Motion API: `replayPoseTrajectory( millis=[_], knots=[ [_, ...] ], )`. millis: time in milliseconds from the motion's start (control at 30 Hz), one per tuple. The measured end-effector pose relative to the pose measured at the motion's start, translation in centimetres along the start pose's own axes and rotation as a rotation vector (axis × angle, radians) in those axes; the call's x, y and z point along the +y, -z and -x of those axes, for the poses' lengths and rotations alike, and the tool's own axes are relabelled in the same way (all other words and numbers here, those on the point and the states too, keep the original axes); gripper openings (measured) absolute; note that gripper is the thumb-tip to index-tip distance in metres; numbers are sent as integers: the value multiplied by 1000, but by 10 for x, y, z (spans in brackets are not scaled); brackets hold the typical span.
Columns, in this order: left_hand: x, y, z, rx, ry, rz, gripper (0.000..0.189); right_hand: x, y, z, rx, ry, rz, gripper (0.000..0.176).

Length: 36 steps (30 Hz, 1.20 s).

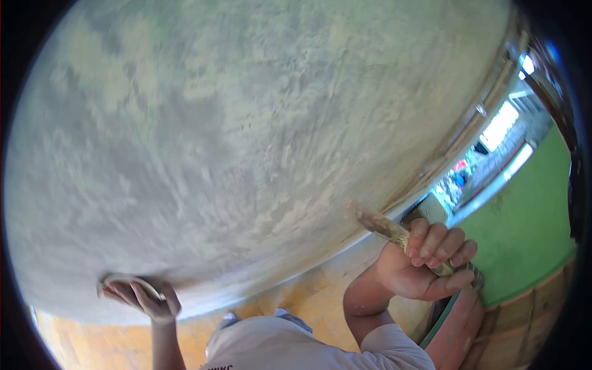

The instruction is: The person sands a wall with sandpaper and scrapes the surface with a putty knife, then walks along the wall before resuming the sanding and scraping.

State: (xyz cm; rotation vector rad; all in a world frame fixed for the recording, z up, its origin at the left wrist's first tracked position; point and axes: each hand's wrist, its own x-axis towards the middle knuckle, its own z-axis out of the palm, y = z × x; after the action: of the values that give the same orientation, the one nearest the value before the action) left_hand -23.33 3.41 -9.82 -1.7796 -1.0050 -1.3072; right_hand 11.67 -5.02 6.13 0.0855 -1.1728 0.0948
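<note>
My right hand (435,259) is closed around a flat, stick-like scraping tool (379,226), raised at the right. Its pale, smeared end points up and left toward the wall, and the end past my palm is mostly hidden. At the lower left, my left hand (145,299) curls its fingers around a round object with a thin pale rim (132,279), held against the wall. Most of that object is hidden by my fingers; I cannot tell its kind. Before me, the grey-green wall (234,135) has patchy, streaked, rough plaster.
Below the wall lies a yellowish tiled floor (302,296), with my feet near the wall's base. To the right stand a green wall (524,216), a bright window opening (499,126) and a pinkish panel (456,330). Wooden boards (518,327) lie at the lower right.
</note>
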Motion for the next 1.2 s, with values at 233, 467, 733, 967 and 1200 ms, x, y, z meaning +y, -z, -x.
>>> replayPoseTrajectory(
  millis=[233,467,733,967,1200],
  knots=[
    [30,7,-16,22,211,-7,60,3,20,-16,-131,-13,-123,34],
    [76,9,-28,-3,262,179,52,22,27,-7,-153,-104,-207,32],
    [119,-26,-41,-145,234,64,85,25,23,-8,-132,-123,-239,30],
    [116,-48,-36,-34,164,-174,90,30,28,-6,-165,-130,-220,28],
    [119,-50,-37,-7,174,-183,89,37,28,-1,-141,-90,-236,25]
  ],
)
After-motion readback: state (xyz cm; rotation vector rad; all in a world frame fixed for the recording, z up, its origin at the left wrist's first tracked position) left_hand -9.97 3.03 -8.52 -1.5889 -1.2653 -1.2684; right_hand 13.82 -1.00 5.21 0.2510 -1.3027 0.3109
